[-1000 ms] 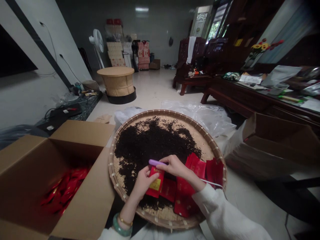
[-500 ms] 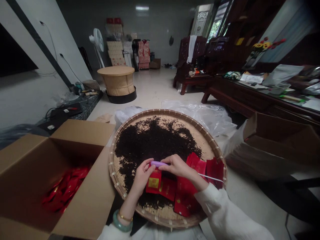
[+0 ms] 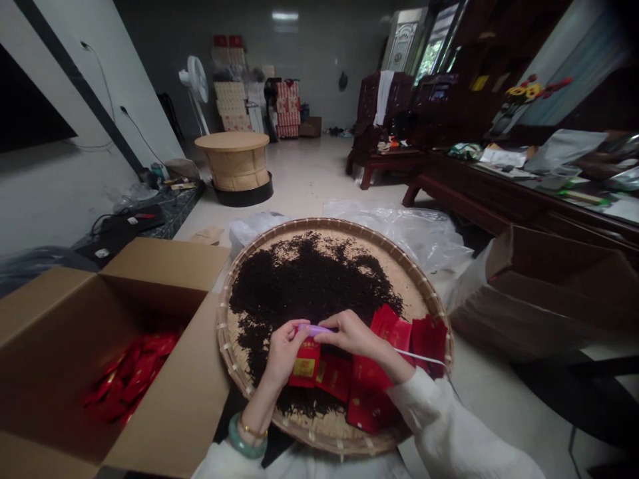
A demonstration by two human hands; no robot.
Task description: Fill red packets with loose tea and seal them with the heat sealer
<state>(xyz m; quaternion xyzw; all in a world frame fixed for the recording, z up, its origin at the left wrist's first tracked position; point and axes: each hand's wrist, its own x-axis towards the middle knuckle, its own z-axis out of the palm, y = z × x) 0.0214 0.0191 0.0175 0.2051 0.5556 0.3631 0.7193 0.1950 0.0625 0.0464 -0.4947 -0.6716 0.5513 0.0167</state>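
My left hand (image 3: 280,351) is closed on a small red packet with a yellow label (image 3: 304,363), held upright over the round woven tray (image 3: 227,339). My right hand (image 3: 350,334) grips a purple tool (image 3: 313,329) with a white cord, pressed across the packet's top edge. Dark loose tea (image 3: 304,283) covers most of the tray. Several more red packets (image 3: 384,362) lie on the tray's near right side, under and beside my right wrist.
An open cardboard box (image 3: 164,392) at my left holds several red packets (image 3: 127,379). Another brown box (image 3: 549,293) sits to the right. Clear plastic sheeting (image 3: 424,233) lies behind the tray. A low dark wooden table (image 3: 504,199) runs along the right.
The purple tool has moved left and down onto the packet's top. My left hand has shifted its hold, and the packet hangs straighter and lower than a second ago.
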